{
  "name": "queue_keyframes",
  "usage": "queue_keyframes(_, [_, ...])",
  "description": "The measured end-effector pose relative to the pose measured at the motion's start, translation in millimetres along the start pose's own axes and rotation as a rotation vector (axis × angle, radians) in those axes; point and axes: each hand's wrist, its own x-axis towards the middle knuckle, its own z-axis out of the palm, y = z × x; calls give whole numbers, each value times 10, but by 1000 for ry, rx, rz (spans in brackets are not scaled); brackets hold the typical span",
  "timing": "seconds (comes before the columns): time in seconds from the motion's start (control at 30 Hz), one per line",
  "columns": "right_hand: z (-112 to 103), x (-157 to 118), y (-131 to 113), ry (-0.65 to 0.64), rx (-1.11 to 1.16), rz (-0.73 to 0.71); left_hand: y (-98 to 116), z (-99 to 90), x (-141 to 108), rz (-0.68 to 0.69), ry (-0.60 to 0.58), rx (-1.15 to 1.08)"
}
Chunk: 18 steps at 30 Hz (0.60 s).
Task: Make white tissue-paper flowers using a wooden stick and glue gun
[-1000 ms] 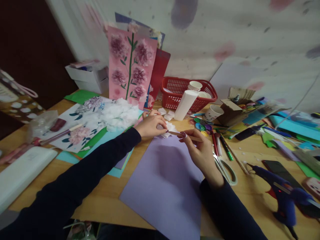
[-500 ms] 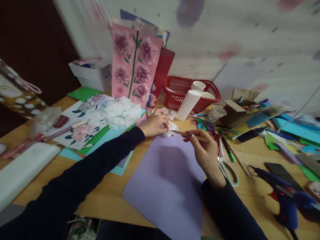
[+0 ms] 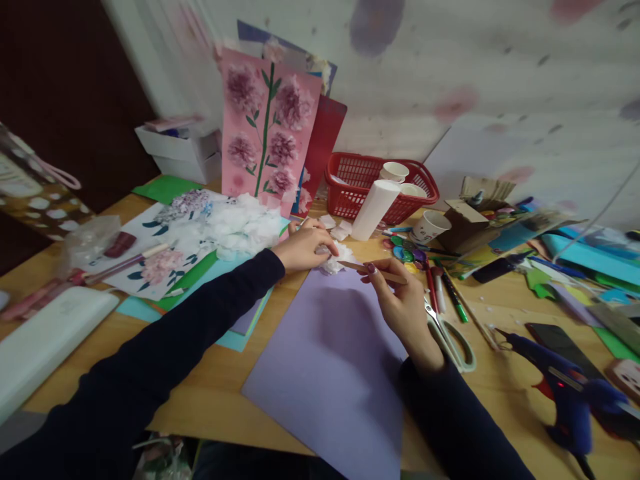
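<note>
My right hand (image 3: 400,300) is closed on a thin wooden stick (image 3: 385,272), whose tip points left to a small white tissue piece (image 3: 332,265). That piece lies at the top edge of a purple sheet (image 3: 330,373). Against its left side, my left hand (image 3: 305,247) has its fingers curled and pressed on or close to the tissue; what they pinch is too small to make out. A fluffy heap of white tissue (image 3: 245,227) lies on papers to the left. Small white squares (image 3: 341,231) sit just behind my left hand.
A red basket (image 3: 350,193) with paper cups stands behind a white roll (image 3: 376,210). Scissors (image 3: 453,343), markers, a phone and a blue glue gun (image 3: 560,383) lie right. A pink flower picture (image 3: 270,127) stands behind; a long white case (image 3: 55,340) lies left.
My right hand and the stick have shifted slightly left, with the stick's tip closer to the white tissue. More of the scissors shows. My left hand has barely moved.
</note>
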Motion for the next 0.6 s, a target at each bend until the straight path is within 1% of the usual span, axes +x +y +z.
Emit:
queue_keyframes(0.1, [22,-2,38,-12,-71,-44,10,-33,-14,-30,7,-35])
queue_keyframes(0.17, [38,-5,65,-39,-91,-62,14,-52,-20,-28,3,-70])
queue_keyframes(0.23, [47,-8,75,-75,-72,-59,18,-63,-24,-16,-7,-105])
queue_keyframes(0.3, [44,-12,61,-73,-62,-42,23,-63,-29,-8,-18,-129])
queue_keyframes(0.4, [23,-17,17,-9,-56,-15,31,-53,-37,-4,-29,-138])
queue_keyframes(0.6, [-3,-24,3,170,58,67,21,-56,-36,-1,-36,-153])
